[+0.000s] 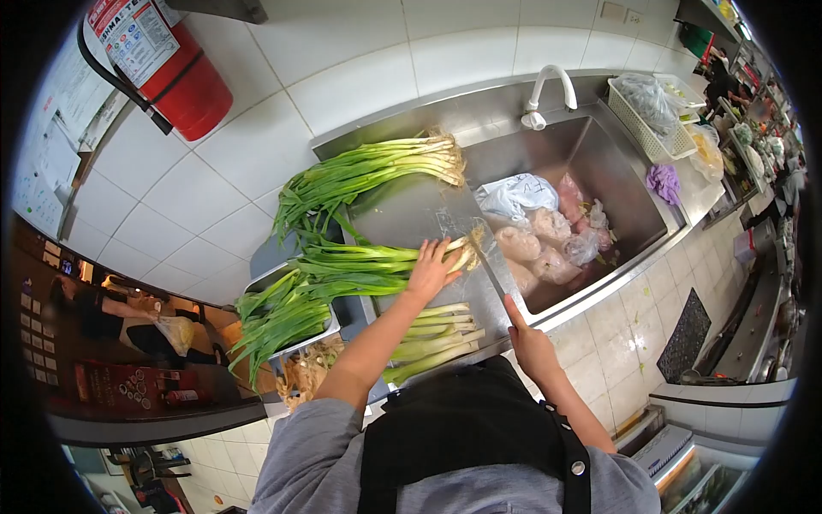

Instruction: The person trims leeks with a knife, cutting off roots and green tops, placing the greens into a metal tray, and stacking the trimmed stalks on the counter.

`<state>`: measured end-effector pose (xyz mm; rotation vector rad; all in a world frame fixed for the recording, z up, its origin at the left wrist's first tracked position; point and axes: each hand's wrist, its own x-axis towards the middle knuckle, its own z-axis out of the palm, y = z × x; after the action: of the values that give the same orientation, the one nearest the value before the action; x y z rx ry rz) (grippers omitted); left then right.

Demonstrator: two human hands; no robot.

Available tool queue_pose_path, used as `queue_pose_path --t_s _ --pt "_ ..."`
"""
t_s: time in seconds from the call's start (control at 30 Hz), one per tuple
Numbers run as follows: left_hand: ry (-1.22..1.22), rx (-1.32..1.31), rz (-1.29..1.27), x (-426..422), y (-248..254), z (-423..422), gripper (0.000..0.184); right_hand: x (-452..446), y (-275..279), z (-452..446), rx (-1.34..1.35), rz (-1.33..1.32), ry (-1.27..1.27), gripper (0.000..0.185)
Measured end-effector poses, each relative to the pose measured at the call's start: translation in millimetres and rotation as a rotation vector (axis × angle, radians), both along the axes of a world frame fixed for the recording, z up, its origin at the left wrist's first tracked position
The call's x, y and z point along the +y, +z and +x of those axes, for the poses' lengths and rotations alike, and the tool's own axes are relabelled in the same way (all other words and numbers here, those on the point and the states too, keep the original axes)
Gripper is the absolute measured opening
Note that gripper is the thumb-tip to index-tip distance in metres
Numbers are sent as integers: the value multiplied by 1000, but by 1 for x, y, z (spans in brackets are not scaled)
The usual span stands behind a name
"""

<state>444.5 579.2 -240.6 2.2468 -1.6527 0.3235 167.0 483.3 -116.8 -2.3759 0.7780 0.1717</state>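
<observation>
Holding middle leeks (pixel 364 261) under the left fingers (pixel 434 250), gripping a knife (pixel 492 273) in the right fingers (pixel 515 313), with near stalks (pixel 432 340) apparently root-trimmed, the far bunch (pixel 377 165) untrimmed.

Upper body of the wearer, seen from above. Garments: a grey short-sleeved shirt (pixel 479 499), its left sleeve (pixel 304 450) loose and creased, its right sleeve (pixel 627 481) also grey; over it, a black apron (pixel 462 428) with a broad, plain bib. Two black straps, the left strap (pixel 378 480) and the right strap (pixel 577 497), run over the shoulders. The right strap bears a round, silver-coloured stud (pixel 577 469); smaller pale fasteners (pixel 563 421) near the bib's edge are probably metal, though indistinct. Forearms, left hand (pixel 432 270) and right hand (pixel 533 347): bare.
</observation>
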Motion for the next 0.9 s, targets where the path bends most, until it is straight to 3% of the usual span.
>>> queue_pose_path --t_s 0.37,0.47,0.53,0.9 --pt "16 -68 61 0 -5 3 67 1 9 1 9 -55 64 67" --pt "29 12 37 0 -4 3 69 1 4 0 55 -68 60 69" --pt "95 281 33 0 16 -5 65 0 2 0 47 -73 68 70" --pt "113 344 -31 -3 15 -9 68 -13 -8 16 -6 -48 116 72"
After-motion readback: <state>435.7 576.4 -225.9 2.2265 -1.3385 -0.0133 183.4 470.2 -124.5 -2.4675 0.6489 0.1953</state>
